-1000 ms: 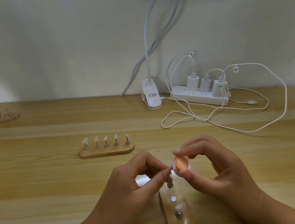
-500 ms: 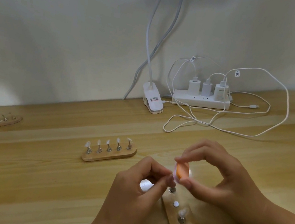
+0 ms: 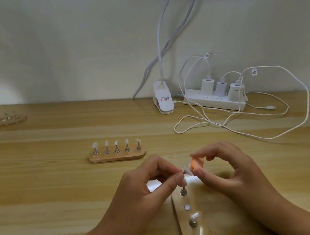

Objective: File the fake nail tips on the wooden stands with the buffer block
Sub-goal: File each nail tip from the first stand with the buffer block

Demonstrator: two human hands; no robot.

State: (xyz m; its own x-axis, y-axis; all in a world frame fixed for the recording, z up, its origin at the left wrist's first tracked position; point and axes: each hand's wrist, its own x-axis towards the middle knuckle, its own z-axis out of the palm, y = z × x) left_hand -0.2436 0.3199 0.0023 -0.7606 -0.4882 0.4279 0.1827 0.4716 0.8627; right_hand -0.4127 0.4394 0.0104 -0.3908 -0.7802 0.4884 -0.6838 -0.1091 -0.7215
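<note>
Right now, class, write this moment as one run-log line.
phase: filing | left hand: pinches nail tip | right hand: holds buffer block at tip | near stand: one slot empty | middle stand: five tips

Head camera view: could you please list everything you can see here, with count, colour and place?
Wooden stands: three, light wood; near one under the hands, one centre, one far left.
Nail tips: whitish; five on the centre stand, three visible on the near stand; far-left ones too blurred to count.
Held nail tip: one, whitish, between the hands.
Buffer block: one, orange, above the near stand.
Clip lamp: one, white, table back.
Power strip: one, white, by the wall.
Chargers: three, white, in the strip.
Cables: white, looped right; count unclear.
Table: one, light wood.
Left hand: pinches the held nail tip.
Right hand: grips the buffer block.
</note>
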